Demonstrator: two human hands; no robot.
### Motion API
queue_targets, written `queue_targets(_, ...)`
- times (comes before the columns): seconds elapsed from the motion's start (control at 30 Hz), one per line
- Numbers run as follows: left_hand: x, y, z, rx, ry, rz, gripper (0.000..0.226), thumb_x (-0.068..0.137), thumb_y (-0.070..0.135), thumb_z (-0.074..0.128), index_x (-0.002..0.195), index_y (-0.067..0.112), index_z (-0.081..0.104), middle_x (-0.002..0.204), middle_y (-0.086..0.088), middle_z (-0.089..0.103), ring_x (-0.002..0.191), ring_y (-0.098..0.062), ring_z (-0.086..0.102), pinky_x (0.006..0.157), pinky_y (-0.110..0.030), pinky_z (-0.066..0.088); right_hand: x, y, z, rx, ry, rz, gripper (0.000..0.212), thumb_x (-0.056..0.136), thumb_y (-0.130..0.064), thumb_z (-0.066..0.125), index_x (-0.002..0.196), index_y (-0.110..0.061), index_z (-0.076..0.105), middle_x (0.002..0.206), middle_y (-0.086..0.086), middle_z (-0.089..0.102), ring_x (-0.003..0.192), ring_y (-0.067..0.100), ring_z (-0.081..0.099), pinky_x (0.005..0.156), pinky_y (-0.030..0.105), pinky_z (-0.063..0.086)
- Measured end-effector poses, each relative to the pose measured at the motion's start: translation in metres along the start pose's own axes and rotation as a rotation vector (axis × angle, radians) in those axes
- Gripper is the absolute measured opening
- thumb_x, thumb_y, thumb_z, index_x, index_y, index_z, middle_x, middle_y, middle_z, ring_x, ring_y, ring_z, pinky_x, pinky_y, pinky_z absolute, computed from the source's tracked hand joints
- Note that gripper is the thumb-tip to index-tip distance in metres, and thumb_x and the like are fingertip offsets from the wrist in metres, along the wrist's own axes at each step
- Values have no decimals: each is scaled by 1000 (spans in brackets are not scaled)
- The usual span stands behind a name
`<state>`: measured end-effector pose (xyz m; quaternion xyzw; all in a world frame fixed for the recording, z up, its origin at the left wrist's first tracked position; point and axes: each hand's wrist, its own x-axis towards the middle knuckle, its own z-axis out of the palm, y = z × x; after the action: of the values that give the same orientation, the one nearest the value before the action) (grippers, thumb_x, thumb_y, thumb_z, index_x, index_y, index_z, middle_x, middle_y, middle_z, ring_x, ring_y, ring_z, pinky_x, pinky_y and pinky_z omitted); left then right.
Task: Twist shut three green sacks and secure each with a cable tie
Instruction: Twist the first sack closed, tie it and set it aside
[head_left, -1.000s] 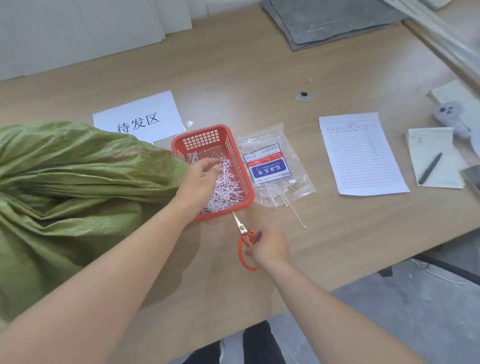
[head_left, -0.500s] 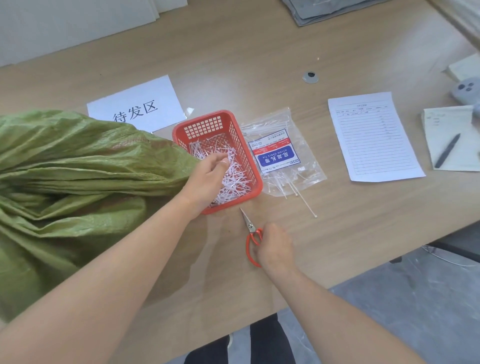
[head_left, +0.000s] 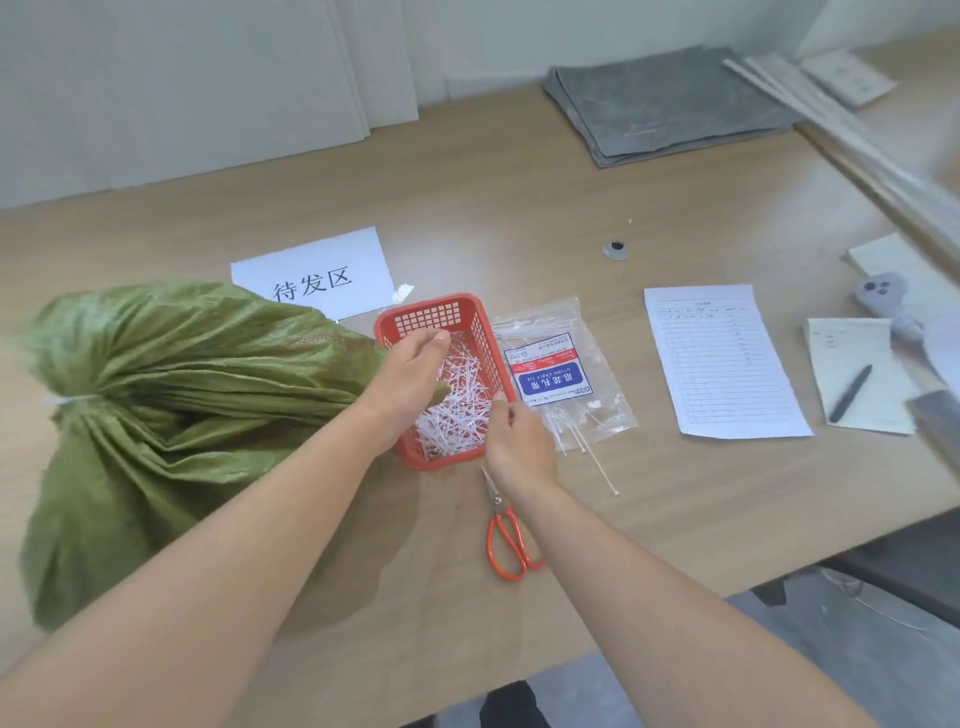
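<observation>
**Q:** Where is the sack, and which way does it lie?

**A:** One green sack (head_left: 171, 415) lies on the left of a wooden table (head_left: 519, 208). A white cable tie (head_left: 70, 400) cinches it at its left side, and the band runs left to right across the gathers. From the tie, the loose mouth fans out rightward as far as a red basket (head_left: 431, 312). The filled body runs toward the near edge.

**Q:** What are the hands doing?

**A:** The left hand (head_left: 410, 374) hovers over the basket with its fingers loosely stretched, and nothing is visible in them. The right hand (head_left: 514, 441) is at the basket's near right corner. Its fingers are curled, with the tips at the rim, and I cannot tell whether they pinch anything.

**Q:** What else is close by?

**A:** Short white strips (head_left: 462, 410) are heaped in the basket. Red-handled scissors (head_left: 504, 530) lie flat just in front of it, blades pointing away toward the right hand and handles toward the near edge. A clear bag (head_left: 561, 374) of ties sits just right of the basket, with a few ties spilling from its near end. A paper sign (head_left: 311, 275) lies behind the sack. Farther right are a printed form (head_left: 722, 358) and a notepad (head_left: 852, 343) with a pen (head_left: 850, 393) on it.
</observation>
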<state>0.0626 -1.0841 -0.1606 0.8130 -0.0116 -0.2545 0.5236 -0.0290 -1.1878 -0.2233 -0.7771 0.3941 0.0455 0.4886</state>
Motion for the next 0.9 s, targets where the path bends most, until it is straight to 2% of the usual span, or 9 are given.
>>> queue_targets(0.2,-32,28,-40,-65,127,65,23,109,37,43,116,24,60,108,8,64,108,-15,61,108,-46,48,-16,-55,-7,31,-10,-118,44,108,-46,32,81,-21,55,89,1,64,91,26,60,79,38,41)
queue_targets(0.43,-88,37,-107,-146,302,122,24,108,36,46,120,21,62,116,4,63,117,-18,59,109,-41,45,-64,-115,12,57,-108,-300,42,108,-35,33,74,-18,50,83,2,60,86,26,55,78,39,40)
queue_targets(0.5,-106,38,-127,-161,350,132,27,108,34,46,126,20,59,112,10,63,114,-14,58,112,-41,44,-81,-129,24,23,-149,-343,43,108,-37,32,86,-15,61,94,6,66,94,29,59,86,41,43)
queue_targets(0.57,-123,36,-146,-165,393,152,19,108,33,45,116,23,59,105,14,62,104,-9,59,110,-41,45,-99,-141,34,13,-186,-373,46,110,-37,31,104,-10,67,102,6,66,99,28,59,89,39,43)
queue_targets(0.63,-137,32,-163,-164,429,160,15,109,33,44,110,27,58,102,16,62,99,-6,59,108,-41,47,-115,-149,43,-9,-210,-399,48,111,-38,29,107,-8,66,103,6,65,98,27,58,89,38,44)
queue_targets(0.73,-154,24,-187,-193,450,173,14,109,33,45,106,30,58,101,16,62,95,-3,58,105,-39,47,-135,-161,59,-45,-217,-399,46,110,-39,29,100,-11,63,96,5,62,94,27,58,83,35,41)
queue_targets(0.77,-159,21,-195,-208,448,178,15,109,33,45,107,29,59,100,15,62,93,-2,58,103,-38,48,-141,-164,65,-33,-227,-391,46,110,-41,30,96,-12,64,91,4,63,92,28,61,85,37,47)
queue_targets(0.83,-168,15,-212,-231,438,178,19,109,33,44,113,24,60,100,11,62,90,-1,58,98,-36,49,-154,-172,78,24,-228,-358,51,109,-43,33,96,-9,68,85,5,65,90,28,67,88,49,57)
queue_targets(0.9,-177,9,-231,-225,434,172,21,109,34,43,113,23,60,101,4,63,88,-11,59,93,-40,51,-170,-179,89,35,-216,-359,52,108,-41,36,100,-4,71,78,5,65,87,30,68,87,51,59)
